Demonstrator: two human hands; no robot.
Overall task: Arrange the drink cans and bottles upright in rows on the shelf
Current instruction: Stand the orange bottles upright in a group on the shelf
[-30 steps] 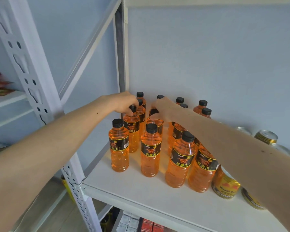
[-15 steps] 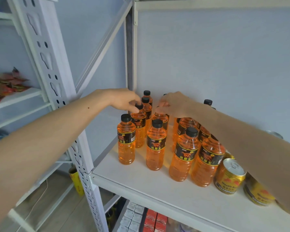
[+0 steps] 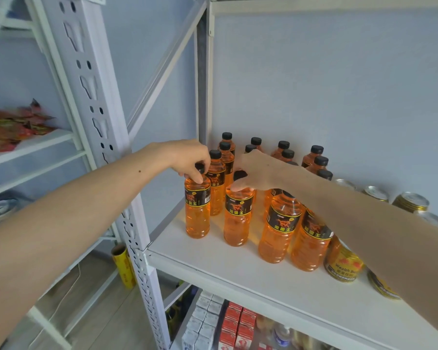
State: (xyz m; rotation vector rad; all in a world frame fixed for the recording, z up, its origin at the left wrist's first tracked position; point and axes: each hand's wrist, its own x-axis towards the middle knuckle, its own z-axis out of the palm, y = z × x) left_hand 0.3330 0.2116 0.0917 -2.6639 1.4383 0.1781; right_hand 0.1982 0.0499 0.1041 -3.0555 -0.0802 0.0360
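Note:
Several orange drink bottles with black caps and black labels stand upright in rows on the white shelf (image 3: 238,279). My left hand (image 3: 187,157) grips the neck of the front-left bottle (image 3: 197,210). My right hand (image 3: 258,173) grips the top of the second front bottle (image 3: 237,218). Two more bottles (image 3: 280,233) stand to the right under my right forearm. Gold cans (image 3: 343,263) stand beside them at the front, and other cans (image 3: 411,202) line the back wall at the right.
A white perforated upright post (image 3: 106,137) stands left of the shelf. Boxed goods (image 3: 228,324) fill the shelf below. Snack packets (image 3: 10,127) lie on a neighbouring shelf at left, and a yellow roll (image 3: 123,266) stands on the floor.
Both hands have come forward from the bottles further back to the two front-row bottles and closed on their tops. The camera moved closer.

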